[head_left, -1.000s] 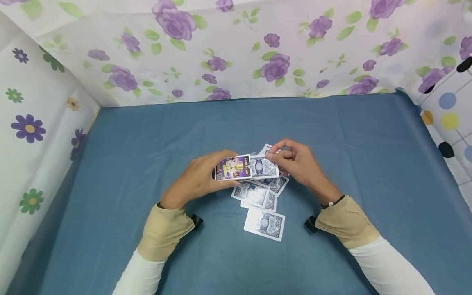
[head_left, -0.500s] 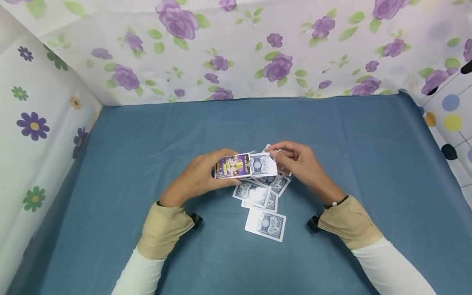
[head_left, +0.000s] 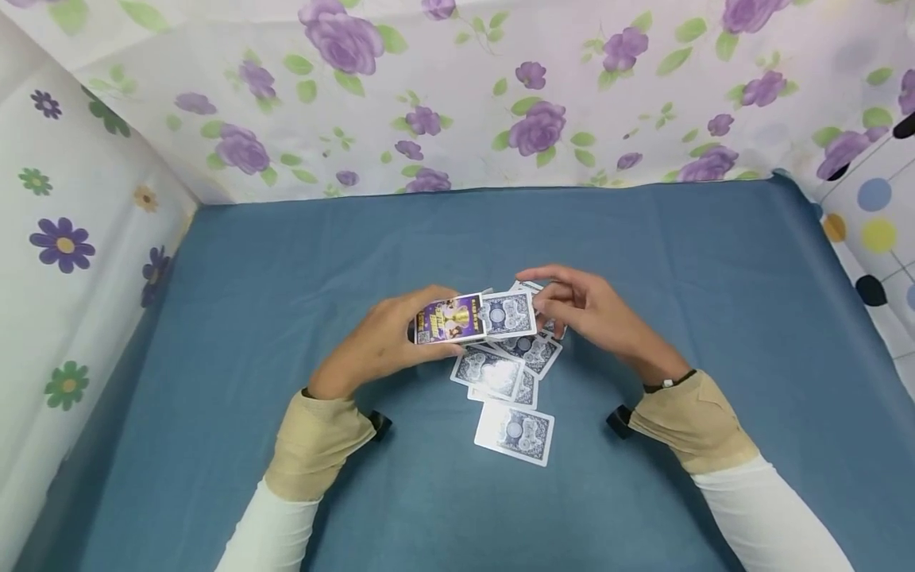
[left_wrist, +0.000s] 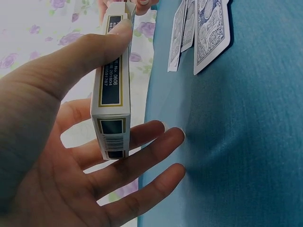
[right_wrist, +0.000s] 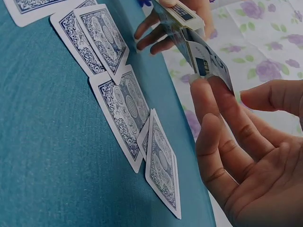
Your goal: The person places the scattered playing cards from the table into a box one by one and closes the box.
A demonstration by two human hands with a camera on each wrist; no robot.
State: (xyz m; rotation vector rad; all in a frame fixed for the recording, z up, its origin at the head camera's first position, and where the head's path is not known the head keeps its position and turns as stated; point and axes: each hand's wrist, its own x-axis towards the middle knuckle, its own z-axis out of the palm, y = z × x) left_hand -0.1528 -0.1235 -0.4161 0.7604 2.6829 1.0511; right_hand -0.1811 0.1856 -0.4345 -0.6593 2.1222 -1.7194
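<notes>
My left hand (head_left: 386, 338) grips a purple-and-gold playing card box (head_left: 450, 319) by its long edges; in the left wrist view the thumb lies along its narrow printed side. A blue-backed playing card (head_left: 509, 314) sticks out of the box's right end, seen edge-on in the right wrist view. At that end is my right hand (head_left: 589, 306), its index finger stretched out above the others. In the right wrist view, its fingertips (right_wrist: 201, 92) are right at the box mouth, with the thumb a little apart from the card's corner.
Several loose playing cards (head_left: 489, 372) lie back up, overlapping, on the blue tablecloth (head_left: 286, 278) under the box. A separate card (head_left: 515, 433) is nearer the front. A floral curtain (head_left: 536, 127) borders the back.
My right thumb has slid off the card's face to its edge as the right hand drew back rightward. The box and its card have shifted slightly up and left together.
</notes>
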